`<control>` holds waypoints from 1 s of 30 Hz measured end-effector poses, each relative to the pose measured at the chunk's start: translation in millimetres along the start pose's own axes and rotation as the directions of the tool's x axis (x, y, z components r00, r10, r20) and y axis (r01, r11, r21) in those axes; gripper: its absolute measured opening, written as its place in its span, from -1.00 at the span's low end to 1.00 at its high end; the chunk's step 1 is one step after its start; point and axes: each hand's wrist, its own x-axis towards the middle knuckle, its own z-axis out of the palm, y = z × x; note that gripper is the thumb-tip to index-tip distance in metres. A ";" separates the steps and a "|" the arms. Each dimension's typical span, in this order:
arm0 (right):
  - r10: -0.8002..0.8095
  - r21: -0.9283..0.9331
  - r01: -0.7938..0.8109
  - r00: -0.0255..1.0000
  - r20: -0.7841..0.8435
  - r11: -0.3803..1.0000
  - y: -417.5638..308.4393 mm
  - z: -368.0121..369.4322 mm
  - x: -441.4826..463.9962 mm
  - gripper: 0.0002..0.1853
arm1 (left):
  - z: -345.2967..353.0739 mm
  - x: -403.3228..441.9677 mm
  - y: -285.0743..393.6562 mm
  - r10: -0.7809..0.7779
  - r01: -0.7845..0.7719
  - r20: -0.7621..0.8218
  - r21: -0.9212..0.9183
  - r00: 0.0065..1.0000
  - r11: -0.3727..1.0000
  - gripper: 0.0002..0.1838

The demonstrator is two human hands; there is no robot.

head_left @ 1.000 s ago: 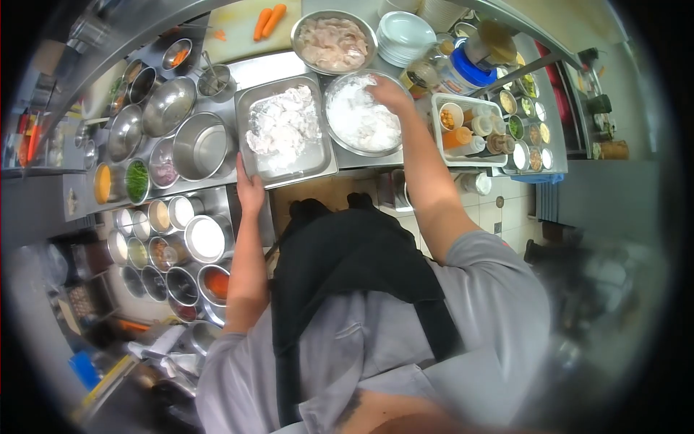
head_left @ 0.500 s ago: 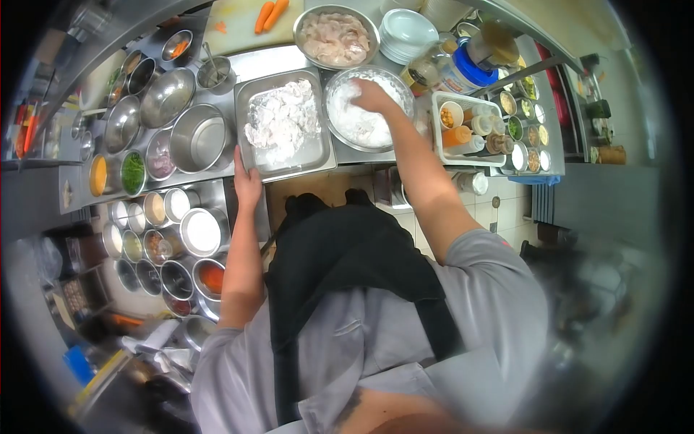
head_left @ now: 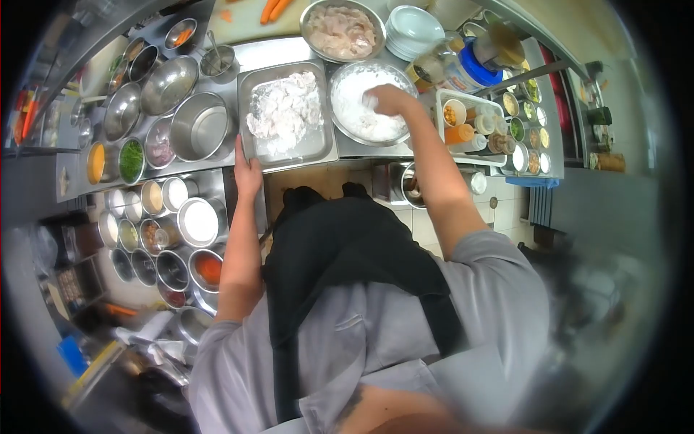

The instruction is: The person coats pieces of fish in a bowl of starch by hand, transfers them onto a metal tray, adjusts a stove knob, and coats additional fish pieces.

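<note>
My left hand [head_left: 248, 176] holds the near left corner of a rectangular metal tray [head_left: 329, 148], its fingers along the outer side. Pale, flour-coated pieces [head_left: 285, 112] lie heaped in that tray. My right hand [head_left: 389, 100] reaches into a round metal bowl [head_left: 338, 127] of white flour [head_left: 354, 83], right of the tray. Its fingertips are whitened and blurred, so whether they hold a piece is unclear. Just behind the flour bowl stands another metal bowl [head_left: 306, 45] of raw, pale meat slices [head_left: 343, 32].
On the left are several metal bowls and an empty pot [head_left: 200, 126], with ingredient containers below. On the right, a white basket [head_left: 473, 155] holds sauce bottles, near a blue-lidded tub [head_left: 477, 69] and stacked plates [head_left: 414, 29]. Carrots [head_left: 273, 10] lie on a cutting board [head_left: 242, 27].
My right hand has moved right and slightly nearer within the flour bowl. My left hand stays at the tray corner. The whole view has shifted slightly.
</note>
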 end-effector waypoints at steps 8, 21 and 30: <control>-0.009 -0.181 -0.008 0.996 -0.093 0.983 -11.8 21.8 -29.0 -0.59 | -0.4 0.8 -1.9 0.001 0.000 0.018 -0.031 1.000 1.000 -0.21; 0.207 0.355 -0.098 0.936 -0.286 0.930 16.0 -16.0 -10.2 -0.35 | 1.1 1.5 -10.0 -0.009 0.009 0.023 -0.008 1.000 1.000 -0.21; 0.337 0.100 -0.322 0.909 -0.246 0.942 33.6 27.3 32.5 -0.31 | -1.7 -1.5 6.0 0.003 -0.003 -0.001 0.022 1.000 1.000 -0.22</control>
